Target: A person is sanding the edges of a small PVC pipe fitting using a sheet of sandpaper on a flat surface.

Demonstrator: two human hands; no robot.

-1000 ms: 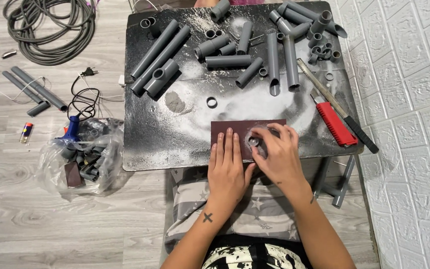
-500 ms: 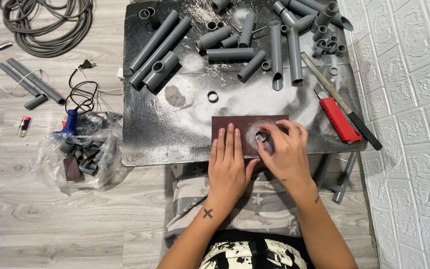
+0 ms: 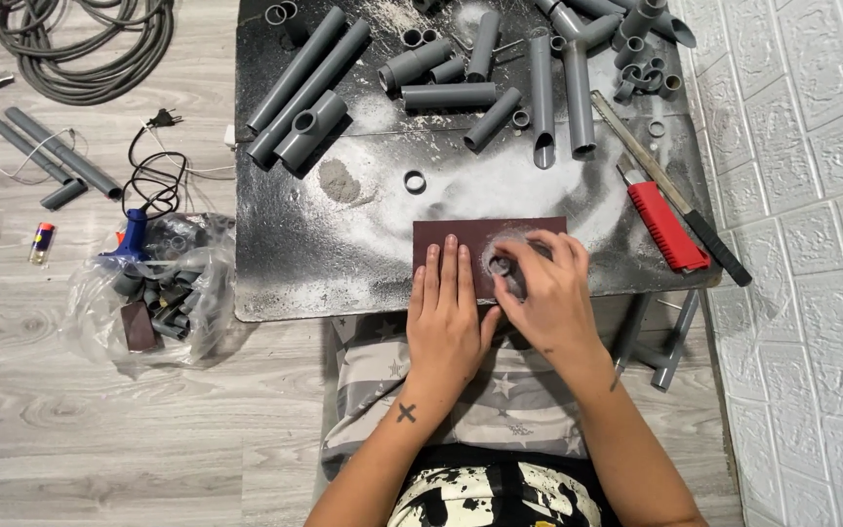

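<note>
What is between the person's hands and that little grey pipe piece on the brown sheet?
Nothing visible. The right hand already grips the small grey pipe piece against the sandpaper sheet, which the left hand presses flat.

A dark maroon sandpaper sheet (image 3: 461,244) is lying on the black table (image 3: 285,273), which is showing pale grey dust smears. The pipe pieces (image 3: 543,98) above the sandpaper are all showing plain grey. Right of the sandpaper, a saw handle (image 3: 667,226) is glowing red. Left of the table, a blue tool (image 3: 133,234) is sitting on the grey wood-grain floor (image 3: 100,429). Below the table, a grey cloth (image 3: 500,400) is showing white stars and stripes.
</note>
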